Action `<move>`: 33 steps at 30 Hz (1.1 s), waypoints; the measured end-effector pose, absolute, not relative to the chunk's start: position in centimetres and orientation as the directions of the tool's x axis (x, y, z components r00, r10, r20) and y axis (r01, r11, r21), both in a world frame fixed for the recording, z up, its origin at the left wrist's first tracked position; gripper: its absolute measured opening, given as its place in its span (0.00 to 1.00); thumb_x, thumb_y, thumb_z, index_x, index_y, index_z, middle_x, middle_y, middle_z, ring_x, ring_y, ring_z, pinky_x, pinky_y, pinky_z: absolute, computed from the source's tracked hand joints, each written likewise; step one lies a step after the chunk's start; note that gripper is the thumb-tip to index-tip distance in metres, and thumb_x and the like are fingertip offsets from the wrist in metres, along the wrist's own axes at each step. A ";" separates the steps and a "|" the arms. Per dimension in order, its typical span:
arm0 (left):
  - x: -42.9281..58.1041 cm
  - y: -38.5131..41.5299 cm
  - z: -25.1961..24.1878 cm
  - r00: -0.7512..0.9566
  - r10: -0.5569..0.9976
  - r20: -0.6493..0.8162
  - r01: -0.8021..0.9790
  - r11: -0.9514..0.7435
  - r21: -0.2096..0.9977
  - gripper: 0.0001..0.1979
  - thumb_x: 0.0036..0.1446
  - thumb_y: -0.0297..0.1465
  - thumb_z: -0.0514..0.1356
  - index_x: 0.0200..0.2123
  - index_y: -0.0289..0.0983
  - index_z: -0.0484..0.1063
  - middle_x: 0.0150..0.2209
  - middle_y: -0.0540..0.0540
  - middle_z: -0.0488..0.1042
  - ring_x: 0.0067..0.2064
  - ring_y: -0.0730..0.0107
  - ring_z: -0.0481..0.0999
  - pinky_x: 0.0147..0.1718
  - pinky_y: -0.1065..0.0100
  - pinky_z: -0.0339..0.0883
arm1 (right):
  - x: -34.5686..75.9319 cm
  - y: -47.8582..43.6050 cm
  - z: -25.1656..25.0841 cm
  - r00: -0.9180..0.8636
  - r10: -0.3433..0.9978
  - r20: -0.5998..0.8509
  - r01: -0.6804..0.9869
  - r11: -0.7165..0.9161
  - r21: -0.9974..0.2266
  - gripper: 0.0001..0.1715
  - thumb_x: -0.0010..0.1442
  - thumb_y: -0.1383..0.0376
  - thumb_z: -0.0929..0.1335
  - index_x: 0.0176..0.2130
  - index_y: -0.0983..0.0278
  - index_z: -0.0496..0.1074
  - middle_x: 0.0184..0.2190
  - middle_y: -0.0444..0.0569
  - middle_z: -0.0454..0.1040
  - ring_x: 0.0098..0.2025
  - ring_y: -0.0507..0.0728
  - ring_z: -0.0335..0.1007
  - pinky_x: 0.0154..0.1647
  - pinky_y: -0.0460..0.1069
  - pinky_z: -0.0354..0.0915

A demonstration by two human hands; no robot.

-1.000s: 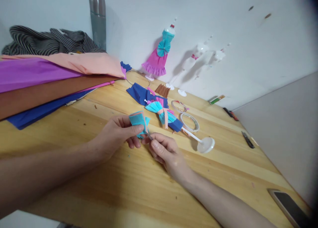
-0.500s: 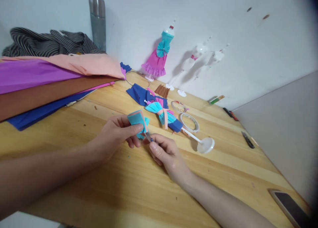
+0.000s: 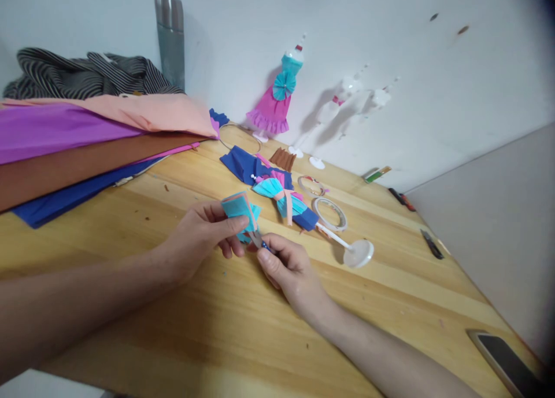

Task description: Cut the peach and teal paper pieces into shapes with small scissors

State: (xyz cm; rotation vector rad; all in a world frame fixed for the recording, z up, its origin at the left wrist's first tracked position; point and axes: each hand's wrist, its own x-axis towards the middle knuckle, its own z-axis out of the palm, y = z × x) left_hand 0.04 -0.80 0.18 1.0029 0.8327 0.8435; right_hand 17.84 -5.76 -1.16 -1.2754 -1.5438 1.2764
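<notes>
Coloured sheets [image 3: 65, 126], tape rolls [image 3: 344, 220] and a dressed mannequin [image 3: 280, 97] on a wooden table [image 3: 260, 334] suggest a craft workspace.

The left hand [image 3: 212, 230] pinches a folded turquoise-and-peach piece [image 3: 235, 208]; the right hand [image 3: 288, 265] grips a bladed tool [image 3: 256, 239] with a blue handle, its blade at the piece's 5 o'clock edge. Clock positions from the hands: 1 o'clock, a turquoise bow [image 3: 267, 187] on a lying stand, its white base [image 3: 359, 254] at 3; 2 o'clock, a tape roll [image 3: 318, 213]; 12 o'clock, an upright dressed figure [image 3: 277, 100]; 10 o'clock, coloured sheets [image 3: 65, 126]; 11 o'clock, a bottle [image 3: 170, 45]; 4 o'clock, a phone [image 3: 507, 360].
</notes>
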 end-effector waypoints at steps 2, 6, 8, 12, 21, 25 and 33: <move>0.1 -0.7 0.2 0.431 0.883 -0.186 -0.211 0.299 0.931 0.12 0.48 0.35 0.67 0.21 0.34 0.73 0.17 0.50 0.74 0.19 0.77 0.70 0.21 0.76 0.63 | 17.8 -5.8 -1.1 -0.216 0.975 -0.049 0.225 0.001 -0.974 0.24 0.60 0.46 0.66 0.28 0.63 0.64 0.17 0.38 0.52 0.21 0.50 0.45 0.22 0.48 0.42; 0.1 -0.7 0.2 0.437 0.881 -0.182 -0.215 0.299 0.930 0.12 0.47 0.37 0.68 0.22 0.34 0.74 0.17 0.50 0.74 0.19 0.77 0.70 0.21 0.76 0.63 | 17.7 -5.8 -1.2 -0.219 0.975 -0.046 0.200 -0.002 -0.980 0.24 0.60 0.46 0.66 0.28 0.63 0.63 0.18 0.38 0.52 0.21 0.49 0.45 0.22 0.48 0.42; 0.1 -0.8 0.3 0.439 0.879 -0.188 -0.215 0.306 0.928 0.12 0.45 0.37 0.69 0.22 0.34 0.75 0.17 0.51 0.74 0.19 0.77 0.70 0.21 0.76 0.63 | 17.7 -5.8 -1.3 -0.225 0.974 -0.040 0.181 0.001 -0.984 0.24 0.60 0.46 0.66 0.28 0.63 0.63 0.18 0.38 0.52 0.21 0.49 0.44 0.22 0.47 0.42; 0.1 -1.0 0.3 0.451 0.872 -0.189 -0.212 0.310 0.927 0.12 0.46 0.37 0.69 0.22 0.34 0.75 0.17 0.51 0.74 0.20 0.77 0.70 0.22 0.76 0.63 | 17.8 -5.8 -1.4 -0.236 0.971 -0.035 0.150 0.001 -0.989 0.23 0.60 0.47 0.66 0.28 0.63 0.63 0.18 0.38 0.52 0.21 0.48 0.44 0.21 0.47 0.41; 0.1 -1.1 0.2 0.462 0.872 -0.163 -0.194 0.278 0.941 0.13 0.47 0.38 0.68 0.24 0.34 0.75 0.18 0.51 0.74 0.20 0.77 0.70 0.22 0.75 0.64 | 18.0 -5.8 -1.8 -0.232 0.972 -0.038 0.063 -0.024 -0.998 0.22 0.60 0.48 0.67 0.31 0.65 0.67 0.17 0.38 0.54 0.20 0.48 0.44 0.21 0.47 0.41; -0.1 -1.0 0.0 0.464 0.875 -0.139 -0.184 0.249 0.951 0.12 0.50 0.38 0.66 0.24 0.34 0.74 0.18 0.51 0.74 0.20 0.77 0.71 0.23 0.75 0.64 | 17.9 -5.8 -1.7 -0.230 0.973 -0.033 0.052 -0.022 -0.998 0.22 0.60 0.48 0.67 0.32 0.65 0.69 0.17 0.38 0.54 0.20 0.48 0.45 0.21 0.47 0.41; 0.1 -1.0 0.3 0.469 0.871 -0.147 -0.160 0.248 0.956 0.11 0.49 0.36 0.66 0.23 0.34 0.74 0.18 0.51 0.74 0.20 0.77 0.71 0.21 0.76 0.62 | 17.8 -5.7 -1.6 -0.227 0.973 -0.029 0.056 -0.017 -0.998 0.22 0.60 0.48 0.67 0.30 0.64 0.67 0.18 0.38 0.54 0.20 0.49 0.44 0.20 0.47 0.42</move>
